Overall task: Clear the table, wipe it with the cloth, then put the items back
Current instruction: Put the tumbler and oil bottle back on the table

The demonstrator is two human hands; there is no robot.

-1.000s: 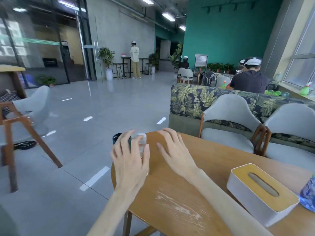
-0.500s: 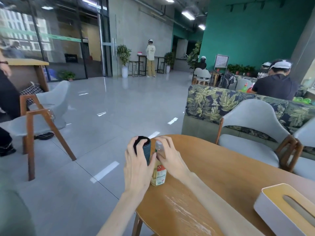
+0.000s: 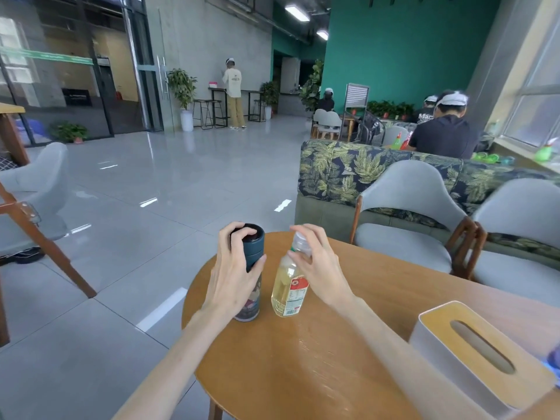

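A wide stretch of grey tiled floor (image 3: 127, 237) is lying open to the left of the round wooden table (image 3: 318, 359), with a wood-legged grey chair (image 3: 33, 195) standing well apart at the far left. The left hand (image 3: 235, 280) is wrapping around a dark teal canister (image 3: 253, 248), fingers over its black top and thumb pressing its side; the canister is standing upright very near the table's left edge, its base showing a printed picture too blurred to read. Just beside it to the right, the right hand (image 3: 321, 268) is pinching the neck and cap of a clear bottle (image 3: 289, 286) of pale yellow liquid, which is tilting slightly and resting on the table; its red and white label carries writing too small to make out. Half a second ago both hands were huddling together over the two items with the bottle mostly hidden; now the hands are sitting apart, each gripping its own item, and the bottle is showing fully. The table's bare middle is offering open room toward the person. At the right, a white tissue box (image 3: 454, 368) with a wooden slotted lid is sitting near the table's right side, closer in than before. Two grey chairs (image 3: 409, 207) are standing behind the table's far edge, backed by a leaf-patterned sofa (image 3: 348, 171).
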